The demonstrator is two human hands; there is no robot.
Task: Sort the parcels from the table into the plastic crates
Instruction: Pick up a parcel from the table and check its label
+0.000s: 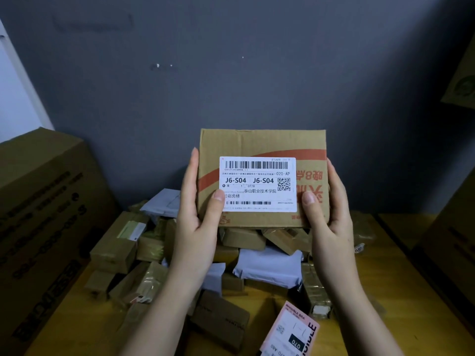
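I hold a brown cardboard parcel (262, 142) up in front of me, above the table, its white shipping label facing me. My left hand (198, 201) grips its left edge, thumb on the label's lower corner. My right hand (326, 204) grips its right edge, thumb pressed on the front. Below lies a heap of parcels (246, 255) on the wooden table (359, 330): small taped cardboard boxes, grey-white mailer bags and a pink flat box (290, 330) at the near edge. No plastic crate is in view.
A big cardboard carton (43, 206) stands at the table's left side. Another large carton (452, 242) stands at the right, and a box corner (462, 83) shows at the upper right. A dark grey wall (231, 73) rises behind the table.
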